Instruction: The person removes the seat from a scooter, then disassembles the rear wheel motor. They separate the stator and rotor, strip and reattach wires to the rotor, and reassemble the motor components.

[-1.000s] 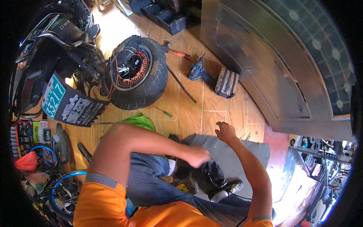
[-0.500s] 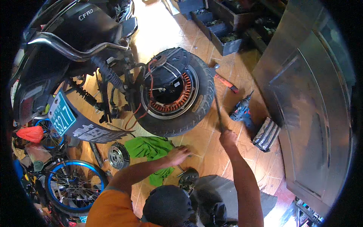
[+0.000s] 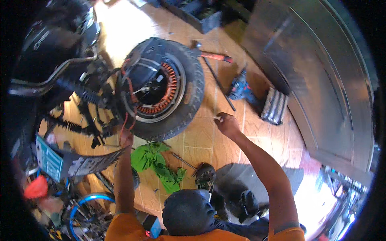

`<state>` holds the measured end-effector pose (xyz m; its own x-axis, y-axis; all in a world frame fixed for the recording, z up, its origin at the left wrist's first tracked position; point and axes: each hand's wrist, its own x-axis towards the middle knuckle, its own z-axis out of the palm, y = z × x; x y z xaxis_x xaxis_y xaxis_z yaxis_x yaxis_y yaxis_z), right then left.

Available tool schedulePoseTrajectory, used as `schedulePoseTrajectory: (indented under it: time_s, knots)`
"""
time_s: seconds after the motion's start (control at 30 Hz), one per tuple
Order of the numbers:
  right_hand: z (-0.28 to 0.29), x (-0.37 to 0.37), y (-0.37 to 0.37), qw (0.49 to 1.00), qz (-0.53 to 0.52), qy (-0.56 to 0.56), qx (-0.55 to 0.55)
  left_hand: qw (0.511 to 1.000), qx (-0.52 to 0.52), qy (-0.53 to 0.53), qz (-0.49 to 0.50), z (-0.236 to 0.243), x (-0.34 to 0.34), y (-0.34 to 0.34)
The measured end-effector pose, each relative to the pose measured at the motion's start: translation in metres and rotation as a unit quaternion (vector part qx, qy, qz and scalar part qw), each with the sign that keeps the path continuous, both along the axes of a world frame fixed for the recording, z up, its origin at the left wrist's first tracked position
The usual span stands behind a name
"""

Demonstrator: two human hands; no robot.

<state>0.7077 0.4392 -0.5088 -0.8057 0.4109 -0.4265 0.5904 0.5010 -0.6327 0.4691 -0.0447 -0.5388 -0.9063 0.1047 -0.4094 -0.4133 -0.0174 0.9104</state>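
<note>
A scooter's rear wheel [image 3: 192, 86] has its hub motor opened, baring a ring of copper windings [image 3: 173, 82]; a round black cover [image 3: 146, 60] leans over it. Beside the tyre's lower left, my left hand [image 3: 126, 138] is next to an orange cable [image 3: 131, 90]; its fingers are too blurred to show a grip. My right hand [image 3: 228, 125] hovers right of the tyre, fingers half curled, thumb and forefinger apart, with nothing visible in it. Beyond it lies a long dark metal bar [image 3: 220, 85] on the tiles. A green cloth [image 3: 155, 160] lies below the wheel.
A hammer with an orange handle [image 3: 216, 57], a blue cordless drill [image 3: 242, 89] and a silver-striped block [image 3: 275, 105] lie to the right, before a dark door panel [image 3: 309, 68]. Spring shocks [image 3: 66, 125] and a mudguard with a teal plate [image 3: 49, 158] stand left.
My right hand has let go of the dark bar, which now lies on the floor. My left hand has moved from over the green cloth to the wheel's lower left. The view has shifted.
</note>
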Motion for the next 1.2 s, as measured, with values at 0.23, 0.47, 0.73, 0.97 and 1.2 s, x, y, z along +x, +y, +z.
schedulePoseTrajectory:
  time_s: [0.23, 0.47, 0.73, 0.97, 1.2]
  knots:
    - [0.020, -0.044, 0.005, 0.987, -0.119, 0.057, -0.092, 0.981, 0.155, 0.048, -0.109, 0.017, -0.044, 0.014]
    - [0.034, -0.179, 0.025, 0.839, -0.192, 0.173, -0.479, 0.953, 0.197, 0.136, -0.187, 0.024, -0.028, 0.001]
    - [-0.045, -0.158, 0.059, 0.760, -0.011, 0.330, -0.560, 0.940, 0.324, -0.105, -0.017, -0.032, -0.002, 0.004]
    - [-0.057, -0.039, 0.010, 0.877, -0.020, 0.319, -0.358, 0.937, 0.331, -0.066, -0.090, -0.012, 0.018, 0.026]
    - [-0.027, 0.086, -0.019, 0.922, -0.088, 0.335, -0.175, 0.963, 0.187, -0.095, -0.171, 0.013, 0.034, 0.065]
